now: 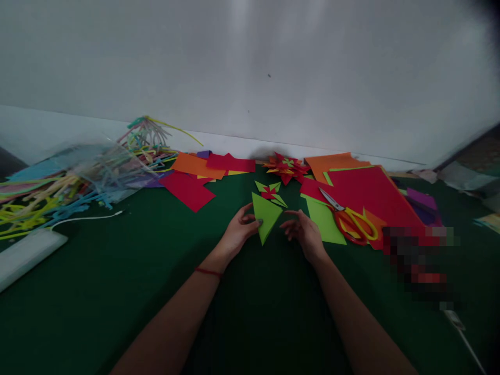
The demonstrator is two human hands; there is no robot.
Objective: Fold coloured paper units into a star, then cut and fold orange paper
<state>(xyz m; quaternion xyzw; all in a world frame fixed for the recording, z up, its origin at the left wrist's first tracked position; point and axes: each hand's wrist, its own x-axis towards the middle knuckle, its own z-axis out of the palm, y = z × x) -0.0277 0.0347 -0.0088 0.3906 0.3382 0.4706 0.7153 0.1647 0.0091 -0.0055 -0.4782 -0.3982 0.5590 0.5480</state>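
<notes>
We hold a folded green paper triangle [267, 214] in our left hand [239, 230], the thumb pressed on its near face and the other fingers behind it, so the grip is a firm pinch on its left side. The triangle is in front of us, above the dark green table [156, 291], with one point aimed down toward us. Our right hand [308, 235] is held just beside its right corner, fingers loosely bent and spread apart; we cannot tell whether a fingertip touches the paper. A red band [208, 272] circles our left wrist. Right beyond the triangle lies a small green and red paper star [269, 192], and farther back a fuller red paper flower [287, 169]. To the right, scissors [347, 212] with red and yellow handles lie over a large red sheet [378, 195] and a light green sheet [324, 223]. To the left we have red paper [189, 192], orange paper [195, 164], a heap of coloured pipe cleaners [148, 140] and a white box [29, 255] with a thin cord [88, 217].
</notes>
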